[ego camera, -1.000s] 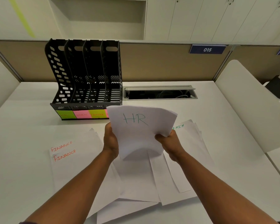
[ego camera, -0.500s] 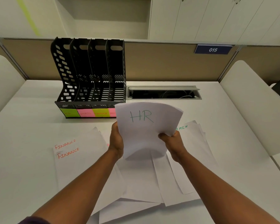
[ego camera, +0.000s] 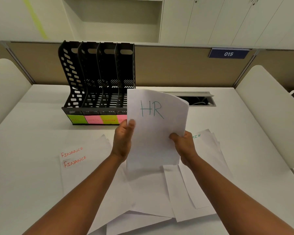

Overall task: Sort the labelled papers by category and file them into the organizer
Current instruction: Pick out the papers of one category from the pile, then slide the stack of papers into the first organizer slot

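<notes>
I hold a small stack of white sheets marked HR (ego camera: 153,129) upright above the desk. My left hand (ego camera: 123,141) grips its left edge and my right hand (ego camera: 183,144) grips its lower right edge. Behind it stands a black organizer (ego camera: 98,78) with several slots, each with a green or pink label (ego camera: 93,119) at its base. The HR stack hides the rightmost label in part. On the desk lie sheets marked FINANCE (ego camera: 75,157) at the left, a pile with an ADMIN sheet (ego camera: 205,141) at the right, and loose white papers (ego camera: 148,197) below my hands.
A white desk (ego camera: 24,167) with beige partitions behind and padded side panels (ego camera: 268,106) left and right. An open cable tray (ego camera: 198,99) is set into the desk right of the organizer. A sign reading 015 (ego camera: 228,53) hangs on the partition.
The HR stack has risen and turned more upright, with its right side less curled. My left hand has shifted higher on its left edge. The view has moved closer to the organizer.
</notes>
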### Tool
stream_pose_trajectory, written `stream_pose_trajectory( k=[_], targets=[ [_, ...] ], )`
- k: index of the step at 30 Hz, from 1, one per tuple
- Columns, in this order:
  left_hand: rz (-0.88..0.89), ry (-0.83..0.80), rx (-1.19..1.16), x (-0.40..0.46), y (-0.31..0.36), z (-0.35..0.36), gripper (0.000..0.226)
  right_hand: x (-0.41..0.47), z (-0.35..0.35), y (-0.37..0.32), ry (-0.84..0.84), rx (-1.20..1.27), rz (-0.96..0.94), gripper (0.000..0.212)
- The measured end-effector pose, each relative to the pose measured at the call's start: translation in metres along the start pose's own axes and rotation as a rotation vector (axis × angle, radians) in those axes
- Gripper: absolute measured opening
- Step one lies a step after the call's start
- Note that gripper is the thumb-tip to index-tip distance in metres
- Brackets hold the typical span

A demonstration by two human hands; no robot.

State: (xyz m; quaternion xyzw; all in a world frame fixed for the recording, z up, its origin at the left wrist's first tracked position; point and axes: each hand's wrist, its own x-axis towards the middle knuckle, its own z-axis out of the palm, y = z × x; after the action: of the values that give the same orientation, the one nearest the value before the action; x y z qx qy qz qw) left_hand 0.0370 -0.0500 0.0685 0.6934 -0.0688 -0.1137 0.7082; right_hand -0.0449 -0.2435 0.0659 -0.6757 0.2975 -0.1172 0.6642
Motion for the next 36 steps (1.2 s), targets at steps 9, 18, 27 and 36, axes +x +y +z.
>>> stream_pose_trajectory(
  k=[9,18,27,36],
  targets=[
    [-0.104,-0.063,0.101,0.016,0.03,-0.058,0.027,0.019,0.05,-0.028,-0.126,-0.092,-0.053,0.024],
    [-0.029,0.253,0.526,0.038,0.069,-0.141,0.033,0.067,0.139,-0.045,-0.255,-0.449,-0.196,0.048],
    [0.202,0.579,0.886,0.071,0.108,-0.17,0.028,0.111,0.181,-0.044,-0.23,-1.12,-0.398,0.023],
    [0.394,0.817,1.169,0.127,0.152,-0.197,0.018,0.125,0.189,-0.054,-0.236,-1.279,-0.348,0.02]
  ],
)
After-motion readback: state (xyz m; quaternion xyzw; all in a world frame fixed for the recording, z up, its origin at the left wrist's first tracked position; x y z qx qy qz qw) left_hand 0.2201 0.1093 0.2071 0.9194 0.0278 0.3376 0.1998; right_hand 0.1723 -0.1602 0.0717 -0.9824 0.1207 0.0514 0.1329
